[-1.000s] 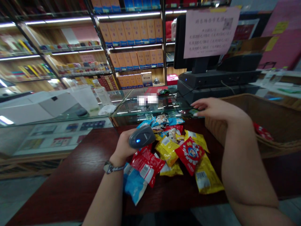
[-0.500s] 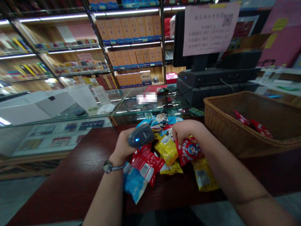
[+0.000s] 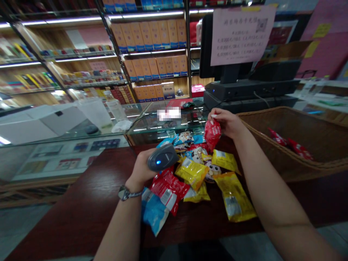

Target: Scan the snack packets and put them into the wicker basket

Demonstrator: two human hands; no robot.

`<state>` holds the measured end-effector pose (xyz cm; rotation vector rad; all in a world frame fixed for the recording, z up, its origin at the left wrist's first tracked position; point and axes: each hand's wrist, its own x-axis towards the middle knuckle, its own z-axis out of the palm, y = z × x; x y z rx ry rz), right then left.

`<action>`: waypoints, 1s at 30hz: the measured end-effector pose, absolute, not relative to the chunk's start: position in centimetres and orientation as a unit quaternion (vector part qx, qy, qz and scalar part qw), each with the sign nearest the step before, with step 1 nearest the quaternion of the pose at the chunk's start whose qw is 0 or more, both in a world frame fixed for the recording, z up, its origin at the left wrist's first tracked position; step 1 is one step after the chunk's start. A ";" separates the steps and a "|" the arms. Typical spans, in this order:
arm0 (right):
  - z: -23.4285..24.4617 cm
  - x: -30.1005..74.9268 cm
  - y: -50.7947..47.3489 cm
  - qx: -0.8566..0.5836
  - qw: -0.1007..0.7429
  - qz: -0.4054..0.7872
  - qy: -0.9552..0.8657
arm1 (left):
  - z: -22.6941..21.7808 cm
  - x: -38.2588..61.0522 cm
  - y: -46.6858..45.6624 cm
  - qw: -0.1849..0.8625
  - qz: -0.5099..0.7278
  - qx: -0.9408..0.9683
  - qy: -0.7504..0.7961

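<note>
My left hand [image 3: 143, 167] is closed around a dark barcode scanner [image 3: 163, 158] with a lit blue light, held over the left side of a pile of snack bags. Pinched in my right hand [image 3: 227, 121] is a red snack bag [image 3: 212, 134], raised at the back right of the pile. Below lie a yellow bag [image 3: 191, 173], another yellow bag [image 3: 235, 199] at the right, a red bag [image 3: 170, 190] and a blue bag [image 3: 154, 212] near the left wrist. More blue bags [image 3: 184, 138] lie at the back.
A wicker basket [image 3: 288, 159] holding red packets stands on the right. Behind the pile are a glass counter [image 3: 144, 125] and a monitor [image 3: 206, 47] with a paper sign. A white box [image 3: 54, 121] sits at the left.
My right hand has lifted the red bag up and away from me off the pile, uncovering yellow bags and a brownish one. The left hand and scanner have stayed nearly still.
</note>
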<state>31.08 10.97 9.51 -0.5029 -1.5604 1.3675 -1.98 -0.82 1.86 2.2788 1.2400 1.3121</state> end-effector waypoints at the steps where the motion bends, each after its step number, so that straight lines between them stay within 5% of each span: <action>1: 9.2 30.7 11.2 -0.179 0.482 0.592 -0.620 | 1.9 -2.0 -0.8 0.117 0.448 0.779 0.422; 8: 8.0 29.5 11.8 -0.075 0.423 0.704 -0.566 | 1.9 -1.8 -1.0 0.129 0.452 0.776 0.420; 22: 7.9 29.4 11.5 -0.052 0.384 0.705 -0.594 | 2.0 -1.7 -1.2 0.155 0.444 0.771 0.430; 26: 8.8 29.5 11.2 -0.120 0.417 0.633 -0.640 | 2.0 -1.8 -1.2 0.157 0.444 0.769 0.432; 30: 10.9 31.3 10.5 -0.346 0.587 0.346 -0.645 | 2.0 -1.7 -1.2 0.158 0.447 0.767 0.433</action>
